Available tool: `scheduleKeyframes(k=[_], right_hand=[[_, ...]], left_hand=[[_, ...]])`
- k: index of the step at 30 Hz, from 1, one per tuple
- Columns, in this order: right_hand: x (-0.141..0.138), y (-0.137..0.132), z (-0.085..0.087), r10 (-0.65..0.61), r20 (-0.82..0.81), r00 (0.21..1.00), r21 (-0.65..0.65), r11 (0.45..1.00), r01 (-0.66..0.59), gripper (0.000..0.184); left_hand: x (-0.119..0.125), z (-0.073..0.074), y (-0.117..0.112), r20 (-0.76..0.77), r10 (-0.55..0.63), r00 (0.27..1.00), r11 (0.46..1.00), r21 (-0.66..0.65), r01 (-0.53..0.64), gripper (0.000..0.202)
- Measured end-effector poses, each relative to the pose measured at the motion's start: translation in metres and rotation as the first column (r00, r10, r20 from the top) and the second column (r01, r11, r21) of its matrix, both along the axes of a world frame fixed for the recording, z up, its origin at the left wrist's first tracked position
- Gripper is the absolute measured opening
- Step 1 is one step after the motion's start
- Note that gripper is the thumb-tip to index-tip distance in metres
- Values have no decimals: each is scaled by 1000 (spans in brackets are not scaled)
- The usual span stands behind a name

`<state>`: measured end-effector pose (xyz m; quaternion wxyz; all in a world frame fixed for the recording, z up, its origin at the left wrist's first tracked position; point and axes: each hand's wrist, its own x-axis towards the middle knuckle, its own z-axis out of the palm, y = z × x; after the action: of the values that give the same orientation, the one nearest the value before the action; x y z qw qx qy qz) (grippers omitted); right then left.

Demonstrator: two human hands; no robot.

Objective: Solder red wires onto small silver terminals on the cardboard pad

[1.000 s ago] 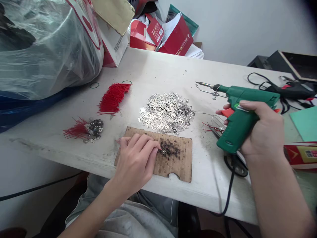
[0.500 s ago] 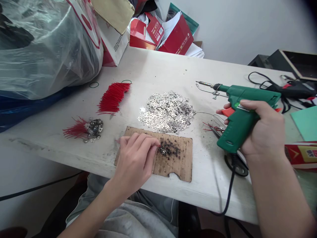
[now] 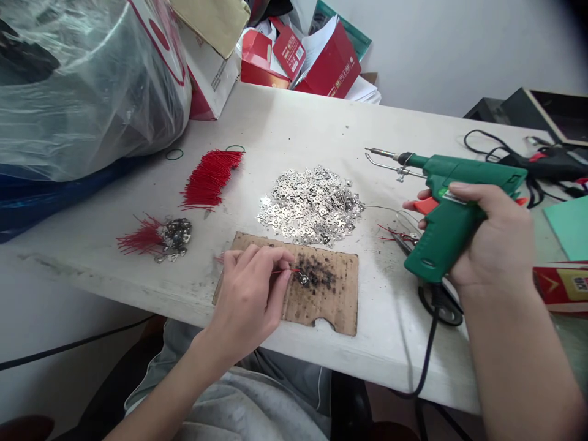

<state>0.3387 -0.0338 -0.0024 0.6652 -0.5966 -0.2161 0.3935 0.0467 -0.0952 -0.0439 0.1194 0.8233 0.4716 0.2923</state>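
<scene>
head cam | worn | faces forward-down | near the table

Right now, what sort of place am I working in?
Likely a small home soldering bench: a green soldering gun in the right hand, a heap of metal terminals, red wires, and a scorched cardboard pad.

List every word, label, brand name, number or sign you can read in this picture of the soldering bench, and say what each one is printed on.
No text can be read with certainty.
Red boxes at the table's far edge: white print and barcode labels, too small.
White carton: dark print, blurred.
Green soldering gun in the right hand: small label, unreadable.
Red and yellow packet: print blurred.
</scene>
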Motion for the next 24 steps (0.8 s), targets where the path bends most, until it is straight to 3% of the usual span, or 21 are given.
scheduleKeyframes(k=[24], right_hand=[[-3, 1, 1, -20, 4, 1000, 12, 1000, 20, 3]], left_hand=[[0, 0, 0, -13, -3, 1000, 1000, 3, 3, 18]])
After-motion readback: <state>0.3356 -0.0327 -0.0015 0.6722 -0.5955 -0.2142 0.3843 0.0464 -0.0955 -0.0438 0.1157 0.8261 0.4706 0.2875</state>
